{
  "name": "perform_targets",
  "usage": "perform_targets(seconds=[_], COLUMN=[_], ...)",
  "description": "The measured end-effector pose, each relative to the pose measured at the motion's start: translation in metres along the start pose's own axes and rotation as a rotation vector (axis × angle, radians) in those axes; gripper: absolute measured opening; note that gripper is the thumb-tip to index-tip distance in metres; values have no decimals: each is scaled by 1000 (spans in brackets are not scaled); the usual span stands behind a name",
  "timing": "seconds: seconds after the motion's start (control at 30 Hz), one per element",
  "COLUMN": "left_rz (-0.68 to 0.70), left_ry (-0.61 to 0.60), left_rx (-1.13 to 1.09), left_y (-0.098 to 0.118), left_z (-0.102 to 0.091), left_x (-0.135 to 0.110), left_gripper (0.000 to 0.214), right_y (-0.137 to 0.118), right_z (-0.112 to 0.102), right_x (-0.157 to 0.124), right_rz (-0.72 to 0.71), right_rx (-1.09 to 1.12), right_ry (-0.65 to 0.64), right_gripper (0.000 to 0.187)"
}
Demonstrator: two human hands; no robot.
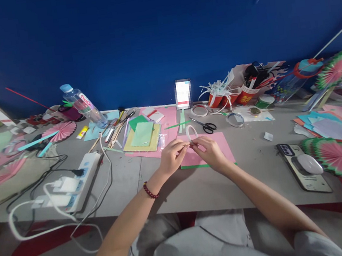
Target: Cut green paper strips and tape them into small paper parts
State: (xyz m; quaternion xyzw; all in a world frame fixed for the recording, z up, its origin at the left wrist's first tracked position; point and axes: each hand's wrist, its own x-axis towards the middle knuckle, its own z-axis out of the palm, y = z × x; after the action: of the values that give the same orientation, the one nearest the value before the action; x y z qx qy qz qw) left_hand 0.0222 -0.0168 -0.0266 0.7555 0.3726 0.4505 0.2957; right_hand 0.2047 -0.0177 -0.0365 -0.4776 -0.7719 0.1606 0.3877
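My left hand (172, 157) and my right hand (210, 153) meet above a pink paper sheet (221, 148) that lies on a green sheet on the grey table (197, 187). Both hands pinch a small white tape ring (191, 132) that stands up between the fingertips. A dark red bead bracelet (150, 191) sits on my left wrist. Black scissors (204, 125) lie just beyond the pink sheet.
A white power strip (77, 179) with plugs and cables lies at the left. Behind are a tilted water bottle (83, 104), stacked coloured paper (142, 136), red cups (241, 94) and tape rolls (235, 119). At the right are a phone (305, 165) and pink-green paper fans (336, 157).
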Motion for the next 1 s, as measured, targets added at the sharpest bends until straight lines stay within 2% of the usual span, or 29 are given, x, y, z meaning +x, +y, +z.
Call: perform_targets(seconds=[0.17,0.3,0.4,0.53,0.63,0.87,1.0], left_rz=[120,110,64,-87,-167,-221,-209], left_ry=[114,119,122,91,61,-52,-97], left_rx=[190,157,93,-34,-150,-293,-276], left_y=[-10,-10,-6,-3,-2,1,-1], left_z=[1,2,1,-1,-1,1,2], left_x=[-1,-1,1,3,4,3,4], left_gripper=[31,29,29,32,31,31,29], right_y=[3,4,6,7,7,9,5], right_z=[3,4,5,6,5,4,2], right_x=[-1,-2,-3,-4,-4,-2,-2], right_rz=[-88,-120,-132,-144,-126,-21,126], right_rx=[-33,-84,-116,-146,-170,-179,-71], right_ry=[33,47,47,53,53,48,3], right_gripper=[18,18,18,18,19,22,39])
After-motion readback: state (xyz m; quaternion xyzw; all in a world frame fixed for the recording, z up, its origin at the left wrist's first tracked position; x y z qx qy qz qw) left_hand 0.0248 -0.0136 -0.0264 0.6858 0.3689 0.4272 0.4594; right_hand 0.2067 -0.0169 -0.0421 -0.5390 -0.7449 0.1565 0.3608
